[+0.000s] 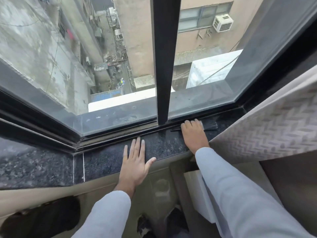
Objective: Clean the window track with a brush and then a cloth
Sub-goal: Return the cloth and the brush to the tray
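Note:
The dark window track (120, 137) runs along the base of the glass, dusty and grey, above a speckled black granite sill (164, 143). My right hand (193, 134) rests on the sill at the track, fingers curled over a brush (210, 125) whose black bristles stick out to the right; its dark handle end shows left of the hand. My left hand (135, 160) lies flat on the sill with fingers spread, holding nothing. No cloth is visible.
A dark vertical window frame bar (163, 66) meets the track just left of my right hand. A patterned curtain (274, 127) hangs at the right, reaching the sill. Beyond the glass is a deep drop between buildings.

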`<state>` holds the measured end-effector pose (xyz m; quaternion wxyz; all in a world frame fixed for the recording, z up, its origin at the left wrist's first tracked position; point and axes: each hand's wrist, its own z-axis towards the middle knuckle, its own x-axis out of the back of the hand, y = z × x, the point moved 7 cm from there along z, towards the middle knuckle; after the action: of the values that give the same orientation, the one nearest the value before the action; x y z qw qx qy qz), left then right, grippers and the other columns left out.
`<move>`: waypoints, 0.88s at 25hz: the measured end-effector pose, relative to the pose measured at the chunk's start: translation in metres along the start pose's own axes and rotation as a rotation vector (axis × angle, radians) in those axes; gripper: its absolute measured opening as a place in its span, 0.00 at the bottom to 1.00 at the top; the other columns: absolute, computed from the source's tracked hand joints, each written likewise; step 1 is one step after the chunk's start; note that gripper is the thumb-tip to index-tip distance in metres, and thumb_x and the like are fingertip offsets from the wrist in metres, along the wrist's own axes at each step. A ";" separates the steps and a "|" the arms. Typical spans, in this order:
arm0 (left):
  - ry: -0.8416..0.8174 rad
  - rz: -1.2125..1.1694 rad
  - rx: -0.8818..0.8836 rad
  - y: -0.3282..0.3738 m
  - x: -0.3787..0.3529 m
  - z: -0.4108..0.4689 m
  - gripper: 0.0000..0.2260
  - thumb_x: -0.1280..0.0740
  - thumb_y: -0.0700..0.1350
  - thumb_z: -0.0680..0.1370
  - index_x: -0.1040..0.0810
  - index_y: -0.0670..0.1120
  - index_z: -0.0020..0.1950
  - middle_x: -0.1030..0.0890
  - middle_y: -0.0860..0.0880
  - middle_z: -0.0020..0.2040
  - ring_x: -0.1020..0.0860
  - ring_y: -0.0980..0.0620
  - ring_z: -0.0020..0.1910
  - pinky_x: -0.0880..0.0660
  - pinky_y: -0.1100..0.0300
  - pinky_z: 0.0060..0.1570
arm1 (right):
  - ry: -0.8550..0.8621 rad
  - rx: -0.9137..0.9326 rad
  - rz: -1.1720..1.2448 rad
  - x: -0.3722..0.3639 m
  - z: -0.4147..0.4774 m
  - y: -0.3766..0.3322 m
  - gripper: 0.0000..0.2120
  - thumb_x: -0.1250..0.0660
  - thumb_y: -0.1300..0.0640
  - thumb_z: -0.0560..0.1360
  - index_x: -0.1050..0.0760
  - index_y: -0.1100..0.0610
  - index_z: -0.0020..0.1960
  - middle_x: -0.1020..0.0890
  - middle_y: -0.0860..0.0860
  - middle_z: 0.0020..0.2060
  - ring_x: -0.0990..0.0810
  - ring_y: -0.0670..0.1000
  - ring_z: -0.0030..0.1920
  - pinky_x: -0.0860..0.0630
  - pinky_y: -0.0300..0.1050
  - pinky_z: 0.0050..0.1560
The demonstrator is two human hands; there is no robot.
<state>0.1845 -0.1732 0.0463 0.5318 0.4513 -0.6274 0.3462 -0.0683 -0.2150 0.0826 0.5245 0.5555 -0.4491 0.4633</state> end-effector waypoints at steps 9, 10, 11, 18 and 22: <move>0.020 -0.057 -0.017 -0.001 -0.003 0.000 0.35 0.61 0.64 0.83 0.48 0.44 0.84 0.51 0.45 0.85 0.52 0.45 0.84 0.51 0.39 0.81 | 0.326 0.293 0.377 0.035 -0.124 -0.112 0.17 0.42 0.64 0.80 0.25 0.63 0.66 0.17 0.59 0.59 0.20 0.58 0.59 0.26 0.57 0.71; 0.028 -0.048 -0.021 0.000 -0.002 -0.001 0.35 0.59 0.64 0.84 0.49 0.44 0.84 0.49 0.44 0.85 0.51 0.45 0.84 0.50 0.40 0.81 | 0.311 0.187 0.393 0.019 -0.149 -0.090 0.17 0.42 0.65 0.79 0.23 0.62 0.65 0.16 0.58 0.58 0.18 0.58 0.58 0.25 0.57 0.70; 0.035 -0.042 -0.024 0.001 -0.001 -0.001 0.35 0.57 0.65 0.84 0.48 0.43 0.84 0.48 0.43 0.85 0.50 0.44 0.84 0.49 0.39 0.80 | 0.283 0.058 0.395 -0.003 -0.172 -0.062 0.17 0.42 0.65 0.78 0.22 0.62 0.64 0.16 0.58 0.57 0.17 0.59 0.58 0.23 0.57 0.69; 0.050 -0.042 -0.026 0.000 -0.007 0.003 0.37 0.56 0.66 0.83 0.47 0.42 0.83 0.46 0.41 0.84 0.49 0.42 0.83 0.49 0.38 0.79 | -0.134 -0.719 0.307 -0.131 -0.277 0.119 0.18 0.41 0.68 0.75 0.24 0.66 0.63 0.20 0.66 0.57 0.18 0.70 0.53 0.19 0.65 0.55; 0.070 -0.017 -0.033 -0.001 -0.010 0.003 0.37 0.55 0.66 0.82 0.46 0.42 0.83 0.45 0.40 0.84 0.48 0.41 0.83 0.48 0.38 0.79 | -0.305 -0.800 0.365 -0.174 -0.284 0.137 0.19 0.32 0.73 0.72 0.23 0.69 0.63 0.20 0.69 0.58 0.20 0.72 0.55 0.20 0.67 0.55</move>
<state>0.1843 -0.1743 0.0363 0.5638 0.4355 -0.6100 0.3470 -0.2450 0.0647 -0.0607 0.5353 0.2835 -0.7549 0.2514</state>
